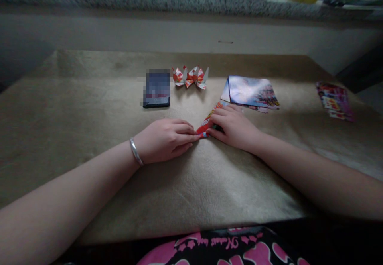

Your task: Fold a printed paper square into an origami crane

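A folded piece of red, printed origami paper [204, 128] lies on the table between my hands. My left hand [169, 139], with a silver bangle at the wrist, has its fingers together and pinches the paper's near left corner. Bent over the right part of the same paper, my right hand [230, 125] grips it with thumb and fingers and hides much of it. Just beyond stand red and white folded paper cranes [194, 77], side by side.
A dark phone [157, 89], partly pixelated, lies left of the cranes. Several printed sheets [253, 91] are stacked beyond my right hand. More pink printed papers [335, 101] lie at the far right of the gold-coloured table [104, 77]. A speckled stone ledge [179, 2] runs behind, with items on it.
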`<state>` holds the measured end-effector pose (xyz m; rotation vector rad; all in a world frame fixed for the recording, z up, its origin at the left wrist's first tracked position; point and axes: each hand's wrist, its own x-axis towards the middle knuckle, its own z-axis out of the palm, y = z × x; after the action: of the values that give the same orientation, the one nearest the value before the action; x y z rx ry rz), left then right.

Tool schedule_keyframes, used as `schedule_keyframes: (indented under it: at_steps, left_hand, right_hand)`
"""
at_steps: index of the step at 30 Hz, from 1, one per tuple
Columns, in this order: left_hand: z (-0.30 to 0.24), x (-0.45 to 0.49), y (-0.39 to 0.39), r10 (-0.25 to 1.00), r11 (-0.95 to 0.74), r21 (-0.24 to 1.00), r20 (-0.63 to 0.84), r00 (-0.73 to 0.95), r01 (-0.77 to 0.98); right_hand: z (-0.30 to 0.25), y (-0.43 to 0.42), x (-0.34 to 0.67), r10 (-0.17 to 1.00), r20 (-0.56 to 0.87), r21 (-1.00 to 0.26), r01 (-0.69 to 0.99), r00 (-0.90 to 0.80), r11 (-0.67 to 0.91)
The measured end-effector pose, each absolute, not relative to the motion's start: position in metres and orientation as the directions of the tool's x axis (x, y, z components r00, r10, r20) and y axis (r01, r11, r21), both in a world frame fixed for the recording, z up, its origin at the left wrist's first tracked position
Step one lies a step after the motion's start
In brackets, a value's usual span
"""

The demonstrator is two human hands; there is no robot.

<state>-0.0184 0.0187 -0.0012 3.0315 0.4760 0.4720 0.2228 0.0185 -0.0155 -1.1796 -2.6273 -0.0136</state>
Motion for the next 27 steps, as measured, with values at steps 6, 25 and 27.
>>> schedule_keyframes:
  at_steps: [6,25,27]
  left_hand:
    - [0.0003,-0.0141,0.0178,0.302,-0.948,-0.011,0.297,0.906,0.319]
    - [0.0002,-0.0131,0.0168,0.309,-0.937,-0.07,0.296,0.904,0.343]
    - [-0.0001,-0.014,0.0167,0.315,-0.933,-0.082,0.286,0.905,0.351]
  right_hand:
    - [-0.0158,0.0232,0.2226,0.756,0.208,-0.184,0.734,-0.621,0.653]
    - [-0.0192,0.0227,0.221,0.77,0.222,-0.224,0.738,-0.598,0.637]
    - [-0.0191,0.0226,0.2206,0.773,0.22,-0.225,0.74,-0.595,0.634]
